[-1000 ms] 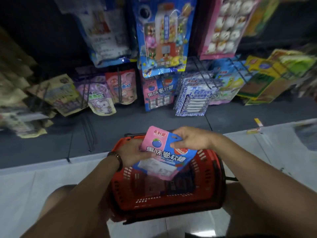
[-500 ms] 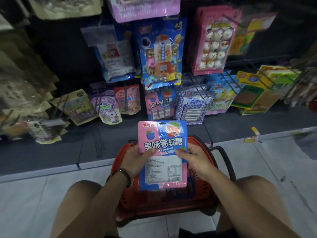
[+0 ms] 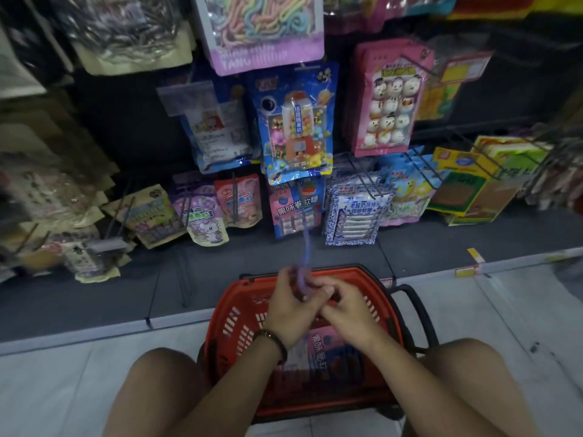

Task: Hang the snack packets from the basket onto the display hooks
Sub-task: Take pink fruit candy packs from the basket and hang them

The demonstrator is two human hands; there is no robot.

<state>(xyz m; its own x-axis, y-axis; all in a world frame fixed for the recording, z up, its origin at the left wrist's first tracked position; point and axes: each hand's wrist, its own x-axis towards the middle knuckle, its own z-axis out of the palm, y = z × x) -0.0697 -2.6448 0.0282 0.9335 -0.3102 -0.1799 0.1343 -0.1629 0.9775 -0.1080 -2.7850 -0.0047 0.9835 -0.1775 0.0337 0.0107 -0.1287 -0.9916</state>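
Note:
A red basket (image 3: 239,313) stands on the floor between my knees, with more pink and blue snack packets (image 3: 325,348) lying inside. My left hand (image 3: 290,307) and my right hand (image 3: 347,310) meet above the basket's far rim. Between them they pinch one pink and blue snack packet (image 3: 305,263), turned edge-on toward me and blurred, its top pointing at the shelf. Straight ahead, matching packets (image 3: 295,206) hang on a low display hook.
Hooks on the dark rack carry many other packets: a blue and white one (image 3: 356,212) to the right, a purple one (image 3: 205,216) to the left, a pink marshmallow pack (image 3: 391,96) above. The grey shelf base (image 3: 126,294) runs along the white tiled floor.
The packet was held flat and facing me half a second ago; now it is turned edge-on and both hands have come together at its lower end. The view has tilted upward.

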